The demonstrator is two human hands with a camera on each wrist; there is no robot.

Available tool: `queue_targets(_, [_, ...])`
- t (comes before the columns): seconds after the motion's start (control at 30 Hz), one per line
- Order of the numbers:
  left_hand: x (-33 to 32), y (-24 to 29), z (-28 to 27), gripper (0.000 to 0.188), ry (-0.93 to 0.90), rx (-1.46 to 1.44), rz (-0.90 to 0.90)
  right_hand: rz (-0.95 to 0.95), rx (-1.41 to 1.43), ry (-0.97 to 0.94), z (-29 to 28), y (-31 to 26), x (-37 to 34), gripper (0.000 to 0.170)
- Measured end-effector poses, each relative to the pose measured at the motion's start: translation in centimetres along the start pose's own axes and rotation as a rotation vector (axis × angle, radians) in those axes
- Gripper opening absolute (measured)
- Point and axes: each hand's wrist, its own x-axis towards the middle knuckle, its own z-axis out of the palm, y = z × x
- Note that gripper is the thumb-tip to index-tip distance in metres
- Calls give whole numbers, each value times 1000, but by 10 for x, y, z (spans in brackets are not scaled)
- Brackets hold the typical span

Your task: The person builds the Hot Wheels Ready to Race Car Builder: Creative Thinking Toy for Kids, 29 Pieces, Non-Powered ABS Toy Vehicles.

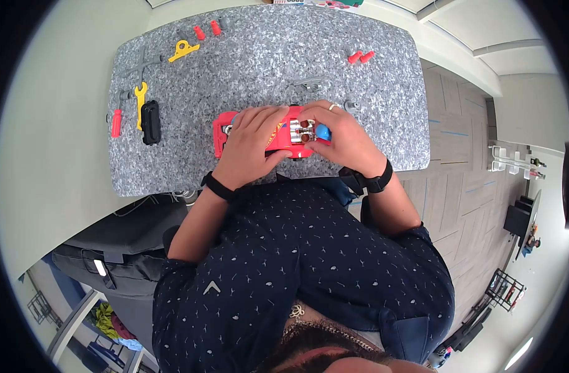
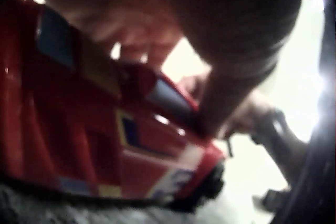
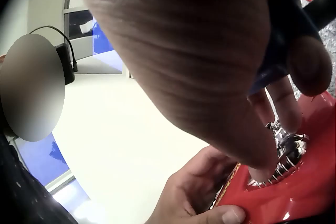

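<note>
Left hand point(image 1: 252, 140) is gripping a red plastic toy car point(image 1: 284, 139), probably steadying it at the speckled grey desk's point(image 1: 191, 87) six o'clock edge.
Right hand point(image 1: 351, 143) is holding a rounded blue object point(image 1: 323, 132) while touching the silvery engine point(image 1: 295, 132) at the car's three o'clock.

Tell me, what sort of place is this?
Probably an office or lab-style room, though I can't be certain. The grey floor with blue streaks suggests an office; the speckled table, bearing a red toy car and a yellow wrench, suggests a tabletop work spot.
</note>
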Motion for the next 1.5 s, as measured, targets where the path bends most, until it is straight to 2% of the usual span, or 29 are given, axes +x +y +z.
queue_targets(0.13, [1, 0, 1, 86, -3, 2, 7, 76, 26, -31, 1, 6, -4, 51])
queue_targets(0.3, [1, 3, -4, 77, -20, 26, 25, 23, 18, 57, -10, 7, -6, 48])
queue_targets(0.4, [-2, 1, -4, 74, -11, 26, 17, 198, -204, 198, -46, 35, -5, 50])
queue_targets(0.5, [-5, -2, -7, 74, -15, 18, 6, 278, -398, 246, -77, 87, 2, 53])
queue_targets(0.63, [-8, -3, -14, 75, -23, 21, -12, 179, -516, 172, -89, 137, 16, 58])
queue_targets(0.83, [-16, -7, -24, 76, -34, 29, -40, 230, -534, 54, -90, 155, 43, 58])
queue_targets(0.9, [-17, -8, -26, 76, -41, 22, -51, 232, -485, 112, -89, 146, 43, 56])
queue_targets(1.03, [-16, -7, -29, 73, -12, -1, -51, 161, -269, 249, -78, 92, 36, 48])
queue_targets(1.13, [-8, -3, -27, 65, 82, -129, 2, 176, 88, 208, -56, 34, 27, 31])
queue_targets(1.23, [8, 12, -27, 53, 209, -247, 95, 276, 513, 125, -27, 0, 15, 22])
queue_targets(1.37, [20, 20, -18, 40, 265, -369, 177, 292, 625, 89, 6, -15, 8, 20])
queue_targets(1.47, [24, 12, -9, 37, 304, -338, 260, 425, 794, -16, 14, -8, 0, 25])
queue_targets(1.5, [23, 12, -10, 37, 302, -349, 228, 390, 780, 6, 15, -9, 0, 26])
